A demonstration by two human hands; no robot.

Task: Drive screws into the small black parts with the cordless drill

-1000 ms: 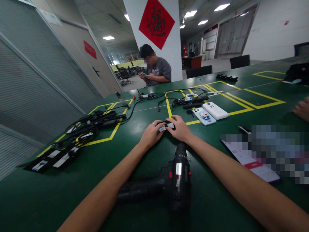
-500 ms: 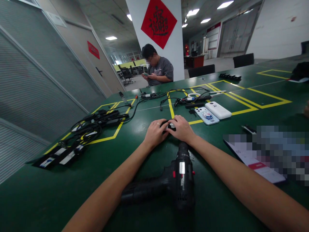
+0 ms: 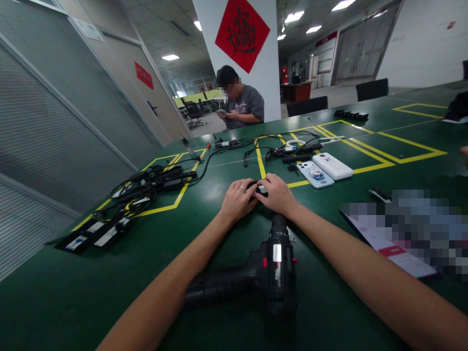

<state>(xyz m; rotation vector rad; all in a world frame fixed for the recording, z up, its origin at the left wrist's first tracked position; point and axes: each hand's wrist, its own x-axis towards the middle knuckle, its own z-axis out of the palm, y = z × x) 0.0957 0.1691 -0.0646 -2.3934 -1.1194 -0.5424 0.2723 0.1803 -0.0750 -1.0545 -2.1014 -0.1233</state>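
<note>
Both my hands rest together on the green table [image 3: 91,302], closed round a small black part with a white label [image 3: 259,188]. My left hand [image 3: 237,199], with a ring on one finger, grips its left end. My right hand [image 3: 277,194] covers its right end. Most of the part is hidden under my fingers. A black cordless drill [image 3: 256,280] lies on its side between my forearms, its chuck pointing toward my hands.
Two phones [image 3: 323,170] lie face down beyond my right hand. Black power adapters and tangled cables [image 3: 146,187] fill the left of the table, with more cables and tools [image 3: 278,146] further back. A blurred sheet [image 3: 402,234] lies right. A person [image 3: 239,100] sits across, holding a phone.
My hands have closed tighter over the small part, so its white label shows less than before. The view has shifted slightly; the drill and other objects stay put.
</note>
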